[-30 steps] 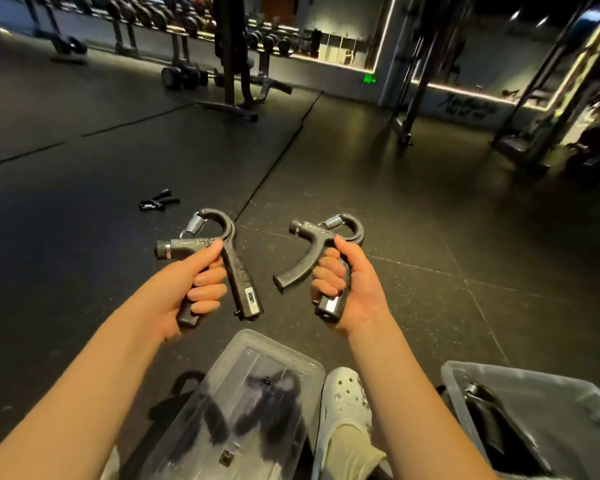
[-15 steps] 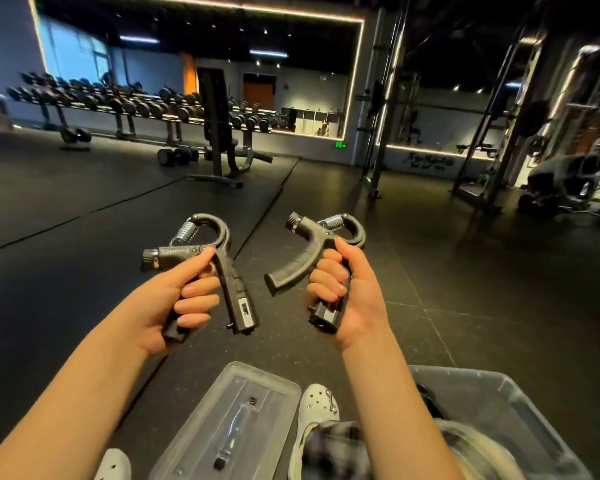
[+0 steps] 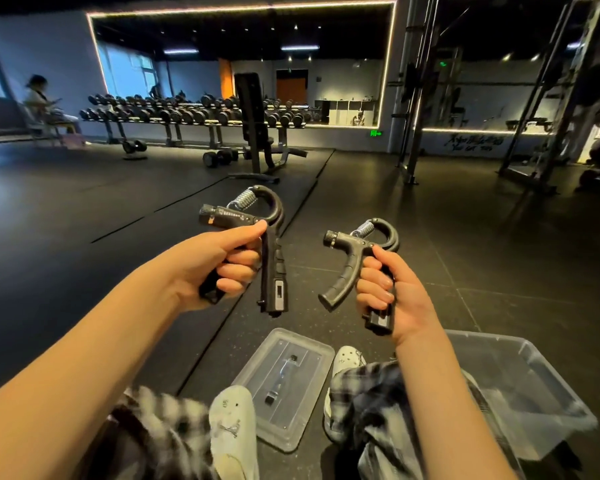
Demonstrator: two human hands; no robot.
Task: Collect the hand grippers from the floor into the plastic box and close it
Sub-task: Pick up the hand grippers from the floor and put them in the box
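My left hand (image 3: 219,263) grips one handle of a black hand gripper (image 3: 257,237) with a steel spring, held up in front of me. My right hand (image 3: 392,296) grips a second black hand gripper (image 3: 354,261), its free curved handle pointing down-left. Both are in the air above the floor. The clear plastic box (image 3: 520,386) stands open on the floor at the lower right, partly hidden by my right arm and knee. Its clear lid (image 3: 288,382) lies flat on the floor between my white shoes.
Black rubber gym floor stretches ahead. An adjustable bench (image 3: 257,126) and a long dumbbell rack (image 3: 187,114) stand at the back, loose dumbbells (image 3: 219,157) beside them. Steel rack frames (image 3: 413,98) rise at right. A person (image 3: 44,102) sits at far left.
The camera has tilted up, showing more of the gym. My left hand has risen with its gripper; the gripper seen on the floor one second ago is out of view.
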